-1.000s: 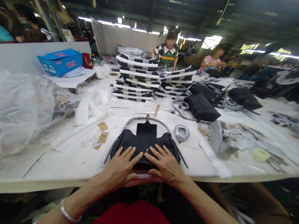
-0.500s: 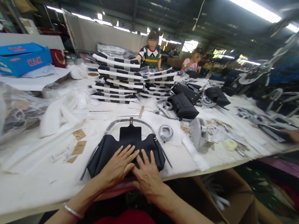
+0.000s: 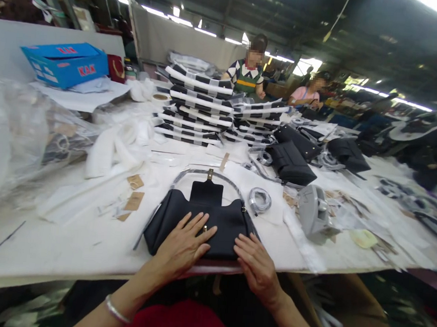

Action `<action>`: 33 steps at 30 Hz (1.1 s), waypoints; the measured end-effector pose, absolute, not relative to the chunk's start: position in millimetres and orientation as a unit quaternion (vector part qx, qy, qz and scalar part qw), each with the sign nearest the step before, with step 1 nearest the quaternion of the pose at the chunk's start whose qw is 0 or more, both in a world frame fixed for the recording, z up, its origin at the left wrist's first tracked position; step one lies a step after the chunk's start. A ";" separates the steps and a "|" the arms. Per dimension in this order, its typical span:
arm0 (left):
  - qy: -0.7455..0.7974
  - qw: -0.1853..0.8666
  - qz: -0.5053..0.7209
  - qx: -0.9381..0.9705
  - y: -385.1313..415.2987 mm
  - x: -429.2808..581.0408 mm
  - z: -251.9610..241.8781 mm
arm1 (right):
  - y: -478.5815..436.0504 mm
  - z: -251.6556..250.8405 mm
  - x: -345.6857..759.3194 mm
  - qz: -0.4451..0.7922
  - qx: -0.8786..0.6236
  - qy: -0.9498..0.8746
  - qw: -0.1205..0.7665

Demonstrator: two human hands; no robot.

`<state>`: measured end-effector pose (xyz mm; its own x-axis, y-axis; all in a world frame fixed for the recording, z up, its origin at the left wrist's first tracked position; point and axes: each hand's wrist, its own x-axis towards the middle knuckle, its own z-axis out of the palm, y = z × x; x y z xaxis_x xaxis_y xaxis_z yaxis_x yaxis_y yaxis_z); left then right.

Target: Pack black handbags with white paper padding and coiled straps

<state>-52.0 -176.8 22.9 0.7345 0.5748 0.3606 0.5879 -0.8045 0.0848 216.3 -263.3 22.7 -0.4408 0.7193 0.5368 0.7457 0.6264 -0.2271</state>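
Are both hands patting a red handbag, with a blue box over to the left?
Not quite: the head view shows that the handbag is black, not red. The rest is right: the left hand and the right hand are both on it, and the blue cardboard box is over to the left.
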 end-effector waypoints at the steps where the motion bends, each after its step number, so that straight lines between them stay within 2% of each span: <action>1: -0.319 0.012 -0.186 -0.929 -177.6 -50.5 24.1 | -261.5 16.3 219.9 -0.029 -0.430 -0.844 0.317; 7: -0.338 -0.001 -0.201 -0.920 -180.2 -44.2 26.1 | -259.1 12.1 223.0 -0.028 -0.444 -0.834 0.327; 12: -0.330 0.042 -0.195 -0.923 -178.1 -45.9 19.9 | -269.1 27.7 207.5 -0.050 -0.499 -0.805 0.317; 18: -0.286 0.087 -0.211 -0.931 -167.3 -43.9 7.6 | -253.1 17.3 209.4 -0.097 -0.514 -0.792 0.315; 24: -0.328 0.069 -0.205 -0.920 -170.9 -29.0 15.3 | -239.7 18.1 210.0 -0.107 -0.579 -0.754 0.293; 29: -0.324 0.054 -0.207 -0.922 -176.3 -28.6 19.0 | -279.3 25.8 210.6 -0.093 -0.607 -0.717 0.329; 33: -0.329 0.040 -0.204 -0.921 -181.9 -27.5 23.5 | -346.3 2.9 260.9 -0.091 -0.659 -0.649 0.370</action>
